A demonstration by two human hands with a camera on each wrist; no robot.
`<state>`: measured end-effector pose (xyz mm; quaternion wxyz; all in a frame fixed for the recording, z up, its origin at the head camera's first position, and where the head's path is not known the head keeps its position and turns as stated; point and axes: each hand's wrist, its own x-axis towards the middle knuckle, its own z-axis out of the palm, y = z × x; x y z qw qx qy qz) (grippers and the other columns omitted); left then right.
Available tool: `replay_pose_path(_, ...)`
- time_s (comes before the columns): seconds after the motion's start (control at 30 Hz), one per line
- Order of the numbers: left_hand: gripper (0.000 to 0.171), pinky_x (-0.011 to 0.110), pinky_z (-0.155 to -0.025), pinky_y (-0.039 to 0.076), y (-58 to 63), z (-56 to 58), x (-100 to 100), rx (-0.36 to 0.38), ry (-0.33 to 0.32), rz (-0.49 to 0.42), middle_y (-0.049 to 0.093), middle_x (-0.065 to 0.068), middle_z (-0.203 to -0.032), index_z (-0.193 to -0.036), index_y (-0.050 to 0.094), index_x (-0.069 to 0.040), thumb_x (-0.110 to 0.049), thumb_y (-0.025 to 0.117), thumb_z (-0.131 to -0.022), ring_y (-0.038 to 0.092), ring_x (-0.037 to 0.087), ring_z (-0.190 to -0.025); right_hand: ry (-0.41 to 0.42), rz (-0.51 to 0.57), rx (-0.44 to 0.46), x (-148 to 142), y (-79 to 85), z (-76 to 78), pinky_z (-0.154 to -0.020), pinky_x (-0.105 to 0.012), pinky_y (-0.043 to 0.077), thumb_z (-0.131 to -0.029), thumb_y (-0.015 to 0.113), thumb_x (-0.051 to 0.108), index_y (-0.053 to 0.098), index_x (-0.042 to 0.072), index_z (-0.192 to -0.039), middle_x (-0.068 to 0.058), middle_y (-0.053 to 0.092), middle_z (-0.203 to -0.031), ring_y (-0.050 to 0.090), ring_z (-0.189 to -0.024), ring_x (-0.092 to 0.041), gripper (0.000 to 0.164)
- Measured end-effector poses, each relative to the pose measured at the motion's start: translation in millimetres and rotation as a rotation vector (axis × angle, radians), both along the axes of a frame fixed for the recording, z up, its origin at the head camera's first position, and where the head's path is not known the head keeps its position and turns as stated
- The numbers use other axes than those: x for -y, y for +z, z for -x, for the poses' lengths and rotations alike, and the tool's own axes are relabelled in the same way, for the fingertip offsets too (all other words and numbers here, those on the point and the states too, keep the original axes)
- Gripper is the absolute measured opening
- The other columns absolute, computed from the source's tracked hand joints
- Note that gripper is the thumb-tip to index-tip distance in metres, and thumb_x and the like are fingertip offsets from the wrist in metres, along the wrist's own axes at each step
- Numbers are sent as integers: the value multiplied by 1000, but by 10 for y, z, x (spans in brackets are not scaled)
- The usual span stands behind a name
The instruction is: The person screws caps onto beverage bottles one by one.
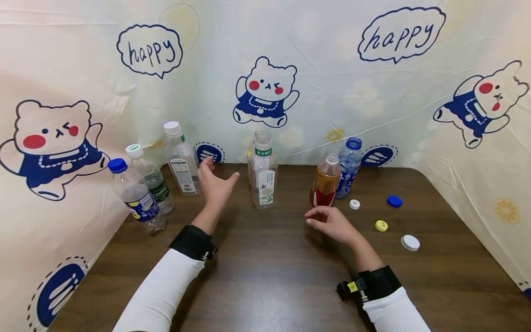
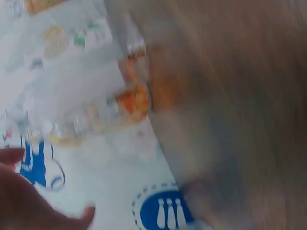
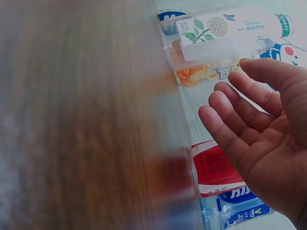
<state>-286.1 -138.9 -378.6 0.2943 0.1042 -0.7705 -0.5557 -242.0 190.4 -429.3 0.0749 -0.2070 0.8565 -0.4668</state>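
Note:
My left hand [image 1: 216, 184] is held above the table with thumb and fingers spread, holding nothing. Just left of it stands a clear bottle with a white cap [image 1: 182, 173]. An uncapped clear bottle with a green neck band [image 1: 265, 186] is to its right, partly hiding another bottle behind. My right hand [image 1: 333, 225] hovers in front of the red-labelled bottle [image 1: 325, 184], fingers loosely bent and nothing in them. In the right wrist view its palm [image 3: 268, 143] shows bare. An uncapped blue bottle [image 1: 347, 173] stands behind the red-labelled one.
A blue-capped bottle [image 1: 141, 203] and a green-labelled bottle [image 1: 155, 182] stand at the left edge. Loose on the right lie a small white cap [image 1: 354, 204], a blue cap [image 1: 394, 201], a yellow cap [image 1: 381, 225] and a larger white cap [image 1: 410, 242]. A printed cloth hangs behind.

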Motion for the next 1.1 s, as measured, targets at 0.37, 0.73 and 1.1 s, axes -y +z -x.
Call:
replay_pose_path(0.37, 99, 50, -113, 26, -100, 41, -326, 101, -544, 82, 26, 13, -157, -154, 17, -13, -14, 81, -78, 25, 27, -144, -1, 0, -3, -7, -10, -19, -74, -34, 53, -92, 69, 19, 67, 0, -109, -4, 67, -93, 59, -81, -22, 25)
replay_pose_path(0.73, 105, 55, -107, 34, -164, 230, -385, 180, -552, -51, 32, 11, -152, -152, 21, -21, -28, 89, -71, 32, 31, -140, 5, 0, -12, 6, -5, -8, -73, -34, 53, -92, 69, 19, 67, 0, -109, -4, 67, -92, 59, -81, -22, 26)
replay_pose_path(1.1, 105, 59, -106, 33, -271, 342, -345, 230, -582, -62, 36, 9, -148, -151, 25, -24, -26, 91, -69, 35, 30, -136, 23, 19, -20, 38, -6, -16, -70, -31, 53, -91, 69, 17, 68, 0, -107, -4, 67, -90, 59, -79, -22, 22)
